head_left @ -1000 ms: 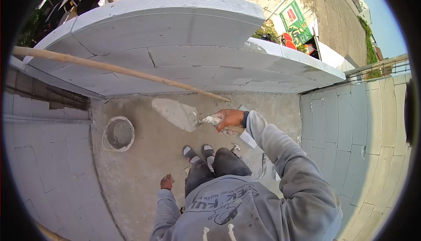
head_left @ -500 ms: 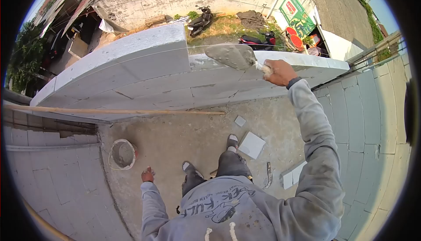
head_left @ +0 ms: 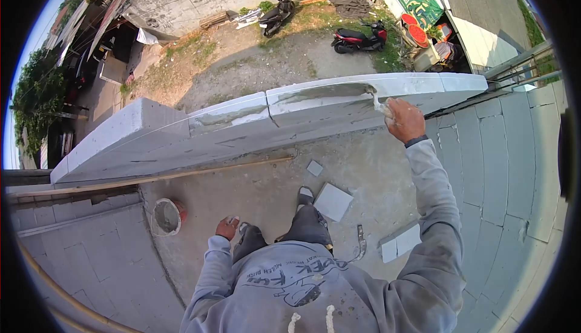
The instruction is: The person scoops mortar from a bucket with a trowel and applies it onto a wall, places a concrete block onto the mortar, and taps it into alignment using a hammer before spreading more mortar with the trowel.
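My right hand (head_left: pixel 405 119) is closed round the pale handle of a trowel (head_left: pixel 380 105) at the top of the block wall (head_left: pixel 327 115). The trowel's blade is hard to tell apart from the wet grey mortar (head_left: pixel 324 92) spread along that top course. Another mortar patch (head_left: pixel 227 115) lies further left, beside a raised block (head_left: pixel 142 118). Low by my left leg hangs my left hand (head_left: pixel 227 227), empty, with its fingers loosely bent and a little apart. The bucket of mortar (head_left: pixel 166 217) stands on the floor left of it.
A string line (head_left: pixel 423 76) runs along the wall top. A long wooden pole (head_left: pixel 200 174) slants along the wall's foot. On the concrete floor are a square block (head_left: pixel 333 201), a small offcut (head_left: pixel 314 168), a metal strip (head_left: pixel 361 242) and cut blocks (head_left: pixel 400 243). Parked motorbikes (head_left: pixel 361 36) stand beyond the wall.
My right hand has brought the trowel down onto the wall top, and mortar now lies spread there. My left hand has come nearer my leg. The view has tilted and shifted.
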Demonstrator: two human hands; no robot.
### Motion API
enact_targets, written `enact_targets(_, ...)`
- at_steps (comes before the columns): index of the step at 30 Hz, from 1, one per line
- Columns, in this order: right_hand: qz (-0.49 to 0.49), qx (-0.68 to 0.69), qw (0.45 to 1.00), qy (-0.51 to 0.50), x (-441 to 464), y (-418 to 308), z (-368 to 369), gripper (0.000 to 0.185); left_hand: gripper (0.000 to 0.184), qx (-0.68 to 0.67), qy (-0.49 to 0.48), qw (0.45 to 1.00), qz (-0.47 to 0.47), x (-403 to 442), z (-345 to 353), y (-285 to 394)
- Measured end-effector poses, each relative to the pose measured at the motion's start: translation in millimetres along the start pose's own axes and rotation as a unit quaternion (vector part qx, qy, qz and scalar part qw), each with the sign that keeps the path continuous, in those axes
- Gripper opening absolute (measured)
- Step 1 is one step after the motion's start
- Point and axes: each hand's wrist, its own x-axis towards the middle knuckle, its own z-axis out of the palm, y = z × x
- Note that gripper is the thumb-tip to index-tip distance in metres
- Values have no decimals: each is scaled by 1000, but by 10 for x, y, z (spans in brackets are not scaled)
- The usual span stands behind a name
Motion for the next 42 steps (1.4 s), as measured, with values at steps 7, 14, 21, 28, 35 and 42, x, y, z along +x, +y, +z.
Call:
enact_targets(7,38,-66,997,19,-254,1057,-114,40,35,-182,57,980,-56,183,-104,219)
enact_targets(14,110,-119,987,-8,-316,1791,-257,40,37,-27,-16,999,35,121,96,997)
enact_targets(21,71,-61,995,14,-235,1690,-68,37,40,3,-28,999,46,81,79,1094)
enact_targets(28,-40,-11,999,4,197,162,-86,36,40,-15,-5,999,-40,186,118,448)
enact_targets(35,-112,39,993,0,600,-1101,-18,31,36,-55,59,995,63,-21,275,739)
enact_targets(42,-115,49,992,-29,745,-1872,-38,26,36,-105,39,994,-5,-98,393,47)
